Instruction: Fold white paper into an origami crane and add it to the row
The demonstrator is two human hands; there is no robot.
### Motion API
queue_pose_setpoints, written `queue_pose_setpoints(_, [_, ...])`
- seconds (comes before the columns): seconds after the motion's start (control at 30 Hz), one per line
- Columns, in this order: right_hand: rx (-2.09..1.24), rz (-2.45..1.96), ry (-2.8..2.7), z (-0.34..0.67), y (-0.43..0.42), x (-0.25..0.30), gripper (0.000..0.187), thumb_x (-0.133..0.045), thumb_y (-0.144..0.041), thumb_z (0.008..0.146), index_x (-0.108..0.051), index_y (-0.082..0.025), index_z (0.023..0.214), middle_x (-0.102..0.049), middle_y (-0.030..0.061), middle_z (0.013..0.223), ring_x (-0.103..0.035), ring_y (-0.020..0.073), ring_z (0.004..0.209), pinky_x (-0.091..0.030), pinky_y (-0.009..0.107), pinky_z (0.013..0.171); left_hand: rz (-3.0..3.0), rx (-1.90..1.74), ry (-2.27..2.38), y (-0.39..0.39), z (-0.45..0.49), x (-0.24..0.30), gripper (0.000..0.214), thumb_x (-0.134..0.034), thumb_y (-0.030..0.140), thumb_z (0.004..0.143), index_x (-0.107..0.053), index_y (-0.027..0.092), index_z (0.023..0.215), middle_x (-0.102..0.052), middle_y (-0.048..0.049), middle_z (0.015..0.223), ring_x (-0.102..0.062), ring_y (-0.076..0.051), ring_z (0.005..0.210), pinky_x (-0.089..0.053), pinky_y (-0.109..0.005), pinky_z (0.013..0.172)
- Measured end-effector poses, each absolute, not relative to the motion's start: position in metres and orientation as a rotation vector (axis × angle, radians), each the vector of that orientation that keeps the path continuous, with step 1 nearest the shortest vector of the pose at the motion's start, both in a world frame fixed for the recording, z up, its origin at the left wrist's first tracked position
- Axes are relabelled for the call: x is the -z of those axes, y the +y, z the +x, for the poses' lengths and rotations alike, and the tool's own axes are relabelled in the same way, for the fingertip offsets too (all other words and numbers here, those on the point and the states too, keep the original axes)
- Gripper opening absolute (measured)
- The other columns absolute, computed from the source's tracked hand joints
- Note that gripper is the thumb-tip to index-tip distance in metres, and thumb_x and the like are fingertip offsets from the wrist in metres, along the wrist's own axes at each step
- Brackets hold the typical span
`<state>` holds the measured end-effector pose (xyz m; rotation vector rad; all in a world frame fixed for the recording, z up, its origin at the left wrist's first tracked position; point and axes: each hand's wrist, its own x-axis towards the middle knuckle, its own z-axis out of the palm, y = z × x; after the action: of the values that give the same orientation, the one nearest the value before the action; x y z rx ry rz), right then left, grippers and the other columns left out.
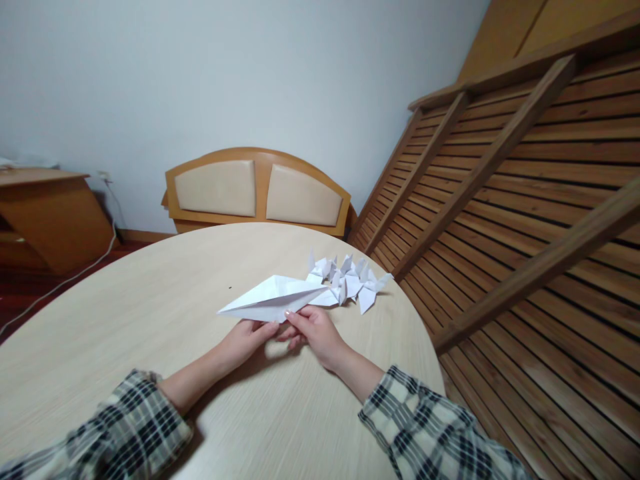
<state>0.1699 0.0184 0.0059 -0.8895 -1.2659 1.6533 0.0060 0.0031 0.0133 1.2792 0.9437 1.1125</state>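
A white sheet of folded paper, long and diamond-shaped with pointed ends, is held a little above the round table. My left hand grips its near edge, thumb on top and the other fingers mostly hidden beneath. My right hand pinches the same edge just to the right, with its thumb on the paper and its lower fingers curled below. Just past the paper's right tip lie several folded white paper cranes, clustered together and partly overlapping.
The pale wooden table has a rounded far edge. Beyond it stands a headboard with two cream panels against the wall. A slatted wooden frame leans close on the right. At far left are a wooden desk and a white cable.
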Motion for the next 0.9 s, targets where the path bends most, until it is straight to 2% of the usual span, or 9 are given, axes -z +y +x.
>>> queue_pose_setpoints(0.13, [-1.677, -0.928, -1.359, 0.170, 0.015, -0.004, 0.039, -0.072, -0.049, 0.070, -0.066, -0.012, 0.080, -0.069, 0.0038, 0.063, -0.061, 0.0103, 0.048, -0.045, 0.020, 0.042, 1.150, -1.188, 1.003, 0.005, 0.001, 0.000, 0.039, -0.073, 0.052, 0.068, -0.077, 0.017, 0.086, -0.074, -0.0134, 0.104, -0.065, -0.031, 0.094, -0.045, -0.042, 0.093])
queue_pose_setpoints(0.27, [-1.686, -1.000, -1.399, 0.172, 0.014, -0.002, 0.042, -0.072, -0.051, 0.071, -0.066, -0.011, 0.082, -0.070, 0.0042, 0.061, -0.057, 0.0091, 0.042, -0.043, 0.019, 0.039, 1.031, -1.257, 0.944, 0.008, -0.002, 0.011, 0.047, -0.075, 0.058, 0.065, -0.075, 0.017, 0.087, -0.075, -0.0119, 0.097, -0.066, -0.029, 0.091, -0.048, -0.038, 0.088])
queue_pose_setpoints(0.33, [-1.658, -1.020, -1.399, 0.172, 0.014, -0.002, 0.043, -0.072, -0.052, 0.071, -0.065, -0.011, 0.080, -0.068, 0.0032, 0.059, -0.056, 0.0089, 0.041, -0.042, 0.019, 0.038, 1.001, -1.297, 0.919, 0.009, -0.001, 0.008, 0.045, -0.076, 0.058, 0.063, -0.074, 0.017, 0.082, -0.076, -0.0103, 0.091, -0.067, -0.027, 0.085, -0.050, -0.035, 0.082])
queue_pose_setpoints(0.5, [-1.670, -1.040, -1.430, 0.172, 0.017, -0.001, 0.046, -0.069, -0.055, 0.073, -0.065, -0.010, 0.080, -0.065, 0.0018, 0.054, -0.054, 0.0081, 0.038, -0.041, 0.018, 0.036, 0.919, -1.352, 0.928, 0.008, 0.005, -0.009, 0.036, -0.073, 0.049, 0.071, -0.072, 0.015, 0.082, -0.076, -0.0077, 0.082, -0.068, -0.024, 0.076, -0.052, -0.030, 0.071])
queue_pose_setpoints(0.67, [-1.648, -0.990, -1.503, 0.173, 0.014, -0.001, 0.047, -0.064, -0.060, 0.074, -0.063, -0.012, 0.077, -0.067, 0.0035, 0.063, -0.057, 0.0094, 0.041, -0.042, 0.019, 0.036, 0.721, -1.436, 1.027, 0.013, 0.006, -0.009, 0.023, -0.074, 0.035, 0.073, -0.070, 0.013, 0.081, -0.075, -0.0038, 0.079, -0.066, -0.018, 0.068, -0.053, -0.024, 0.060])
queue_pose_setpoints(0.73, [-1.529, -0.987, -1.607, 0.174, 0.012, -0.003, 0.041, -0.061, -0.055, 0.080, -0.064, -0.014, 0.080, -0.067, 0.0032, 0.066, -0.056, 0.0099, 0.042, -0.043, 0.021, 0.037, 0.678, -1.444, 1.042, 0.016, 0.006, -0.007, 0.017, -0.071, 0.029, 0.077, -0.069, 0.014, 0.083, -0.074, -0.0032, 0.079, -0.066, -0.016, 0.067, -0.053, -0.022, 0.056])
queue_pose_setpoints(0.8, [-1.233, -0.997, -1.759, 0.177, 0.010, -0.006, 0.029, -0.059, -0.044, 0.085, -0.066, -0.016, 0.084, -0.068, 0.0032, 0.071, -0.057, 0.0106, 0.047, -0.046, 0.024, 0.043, 0.665, -1.434, 1.033, 0.016, 0.006, -0.007, 0.014, -0.068, 0.025, 0.079, -0.069, 0.013, 0.086, -0.074, -0.0042, 0.081, -0.066, -0.016, 0.067, -0.055, -0.022, 0.055])
queue_pose_setpoints(0.9, [-0.506, -0.891, -2.039, 0.182, 0.011, -0.012, 0.010, -0.063, -0.027, 0.085, -0.071, -0.022, 0.086, -0.069, 0.0035, 0.082, -0.062, 0.0162, 0.077, -0.050, 0.033, 0.074, 0.682, -1.382, 1.018, 0.015, 0.007, -0.009, 0.014, -0.067, 0.023, 0.080, -0.068, 0.012, 0.089, -0.074, -0.0061, 0.081, -0.067, -0.016, 0.066, -0.056, -0.023, 0.055])
